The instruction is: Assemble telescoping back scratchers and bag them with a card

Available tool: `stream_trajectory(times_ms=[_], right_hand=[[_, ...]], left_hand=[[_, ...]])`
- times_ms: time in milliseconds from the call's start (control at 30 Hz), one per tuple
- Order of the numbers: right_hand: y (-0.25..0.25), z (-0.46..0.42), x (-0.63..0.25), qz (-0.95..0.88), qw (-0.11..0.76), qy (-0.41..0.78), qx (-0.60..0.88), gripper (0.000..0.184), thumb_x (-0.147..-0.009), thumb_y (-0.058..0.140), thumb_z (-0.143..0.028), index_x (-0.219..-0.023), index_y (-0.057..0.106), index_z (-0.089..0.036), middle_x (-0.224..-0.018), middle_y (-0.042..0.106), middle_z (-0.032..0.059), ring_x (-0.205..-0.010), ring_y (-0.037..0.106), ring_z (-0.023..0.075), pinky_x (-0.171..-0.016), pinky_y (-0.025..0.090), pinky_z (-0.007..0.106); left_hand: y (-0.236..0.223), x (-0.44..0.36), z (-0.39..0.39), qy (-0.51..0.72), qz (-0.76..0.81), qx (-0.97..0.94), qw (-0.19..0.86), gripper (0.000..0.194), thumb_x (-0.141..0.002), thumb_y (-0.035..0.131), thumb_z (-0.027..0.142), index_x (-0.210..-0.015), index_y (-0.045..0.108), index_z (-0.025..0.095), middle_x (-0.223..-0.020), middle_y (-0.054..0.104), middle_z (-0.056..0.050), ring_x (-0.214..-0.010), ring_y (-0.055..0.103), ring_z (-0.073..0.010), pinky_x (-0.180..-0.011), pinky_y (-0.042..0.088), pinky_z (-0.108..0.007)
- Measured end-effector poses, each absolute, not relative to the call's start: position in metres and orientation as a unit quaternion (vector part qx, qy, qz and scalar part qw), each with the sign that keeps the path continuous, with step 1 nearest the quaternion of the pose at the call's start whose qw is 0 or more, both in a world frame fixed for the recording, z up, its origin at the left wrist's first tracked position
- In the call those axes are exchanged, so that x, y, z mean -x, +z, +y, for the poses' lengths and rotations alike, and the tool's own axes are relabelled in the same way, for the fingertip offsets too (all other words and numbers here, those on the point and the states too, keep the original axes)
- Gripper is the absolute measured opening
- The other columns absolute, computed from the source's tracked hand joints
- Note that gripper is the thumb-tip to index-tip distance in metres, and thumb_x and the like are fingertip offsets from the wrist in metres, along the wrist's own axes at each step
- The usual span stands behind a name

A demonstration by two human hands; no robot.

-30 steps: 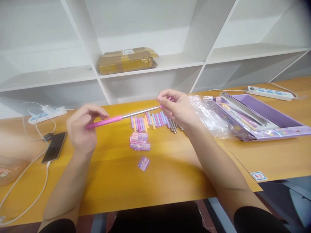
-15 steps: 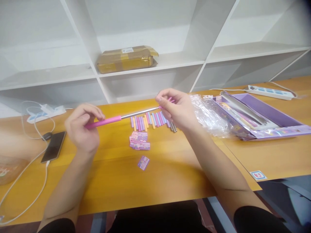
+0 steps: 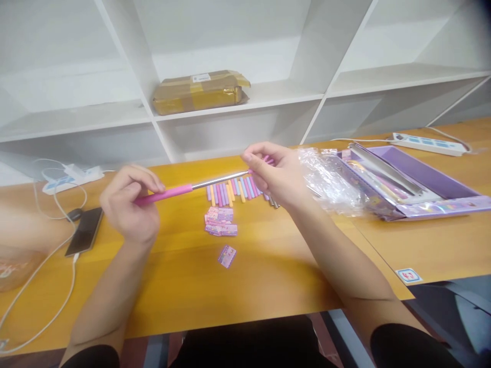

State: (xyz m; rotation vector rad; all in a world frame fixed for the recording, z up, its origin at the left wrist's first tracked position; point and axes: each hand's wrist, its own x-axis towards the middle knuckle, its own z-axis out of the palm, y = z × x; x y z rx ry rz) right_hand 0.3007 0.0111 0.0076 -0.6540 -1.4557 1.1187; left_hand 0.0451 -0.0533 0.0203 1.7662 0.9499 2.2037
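A thin stick with a pink handle [image 3: 176,191] and a silvery metal shaft [image 3: 218,180] is held level between my two hands, above the table. My left hand [image 3: 132,204] pinches the handle near its outer end. The fingers of my right hand [image 3: 274,171] are closed round the shaft's far end, where a small pink part shows; its shape is mostly hidden. Behind and below the shaft lies a row of coloured tubes [image 3: 220,195], purple, orange, blue and pink. Nearer to me are a pile of small printed cards [image 3: 220,222] and one separate card [image 3: 227,256].
At right stands an open purple box [image 3: 445,207] beside crumpled clear plastic [image 3: 330,184]. A phone [image 3: 85,232] with a white cable lies at left, near a power strip [image 3: 72,179]. Another power strip [image 3: 429,144] sits at back right. A taped parcel [image 3: 199,92] rests on the shelf.
Both hands stay almost in place with the stick between them. My right hand has shifted very slightly left; the grip on both ends looks the same.
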Motion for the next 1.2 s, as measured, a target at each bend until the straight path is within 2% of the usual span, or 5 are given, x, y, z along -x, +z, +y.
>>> stream_trajectory(times_ms=[200,500,800,967,1200], right_hand=[[0.007,0.004,-0.292,-0.61,0.561,0.484,0.281,0.038,-0.086,0.089,-0.059,-0.088,0.074,-0.024,-0.048,0.048,-0.0092,-0.035,0.038,0.007,-0.031,0.026,0.025],[0.0,-0.001,-0.28,-0.612,0.547,0.502,0.271,0.038,-0.088,0.088,-0.059,-0.086,0.074,-0.023,-0.05,0.05,-0.0084,-0.037,0.042,0.0075,-0.037,0.033,0.026],[-0.01,-0.006,-0.27,-0.605,0.563,0.499,0.26,0.04,-0.087,0.088,-0.06,-0.084,0.077,-0.021,-0.064,0.059,-0.0054,-0.041,0.043,0.0051,-0.038,0.034,0.025],[-0.007,-0.011,-0.272,-0.62,0.568,0.465,0.277,0.036,-0.091,0.085,-0.057,-0.084,0.078,-0.022,-0.076,0.061,-0.0028,-0.045,0.045,0.0038,-0.042,0.037,0.024],[-0.008,-0.013,-0.268,-0.624,0.56,0.469,0.278,0.037,-0.092,0.085,-0.057,-0.085,0.079,-0.022,-0.078,0.061,-0.0031,-0.045,0.043,0.0025,-0.041,0.034,0.023]], left_hand=[[0.014,-0.052,-0.05,0.732,0.347,-0.58,0.084,0.021,-0.078,0.05,0.021,-0.06,0.06,0.024,-0.059,0.053,-0.005,-0.059,0.053,-0.0186,-0.056,0.037,-0.038],[0.01,-0.056,-0.053,0.694,0.405,-0.595,0.026,0.027,-0.09,0.048,0.036,-0.065,0.051,0.027,-0.061,0.052,-0.005,-0.06,0.054,-0.0212,-0.058,0.041,-0.04],[0.013,-0.053,-0.049,0.735,0.313,-0.592,0.108,0.027,-0.084,0.05,0.021,-0.059,0.06,0.022,-0.057,0.053,-0.006,-0.055,0.051,-0.0184,-0.052,0.033,-0.036],[0.009,-0.056,-0.044,0.738,0.325,-0.581,0.11,0.031,-0.087,0.053,0.026,-0.057,0.06,0.022,-0.055,0.052,-0.005,-0.053,0.052,-0.0183,-0.052,0.034,-0.034],[0.007,-0.055,-0.042,0.739,0.323,-0.58,0.117,0.029,-0.083,0.053,0.029,-0.055,0.058,0.022,-0.054,0.051,-0.005,-0.051,0.051,-0.0174,-0.05,0.033,-0.034]])
